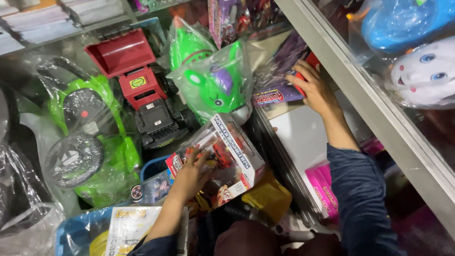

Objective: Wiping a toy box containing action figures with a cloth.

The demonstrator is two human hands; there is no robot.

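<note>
Down among the piled toys, we keep our two hands well apart. Our left hand (192, 174) lies spread on a boxed toy car set (222, 159) with a clear window, the fingers (204, 158) flat on its front face; the box sits tilted in the near middle of the heap, and we cannot tell whether the hand grips it or only presses on it. Our right hand (315, 87) reaches farther and to the right, its fingers curled around the edge of a purple toy box (279, 78) that leans against the shelf frame (379, 114), a red part showing just under the fingertips. Our dark blue sleeve (358, 189) runs back toward us along the right.

Between the hands, farther off, stands a green toy wrapped in clear plastic (213, 80). To the left of it is a red and black toy truck (142, 90), and left again a green ride-on car in plastic (90, 137). Near us, a yellow packet (268, 196) lies just right of the car set, and a pink box (322, 187) sits beside the sleeve. On the far right shelf rest a white toy face (422, 73) and a blue toy (403, 21).
</note>
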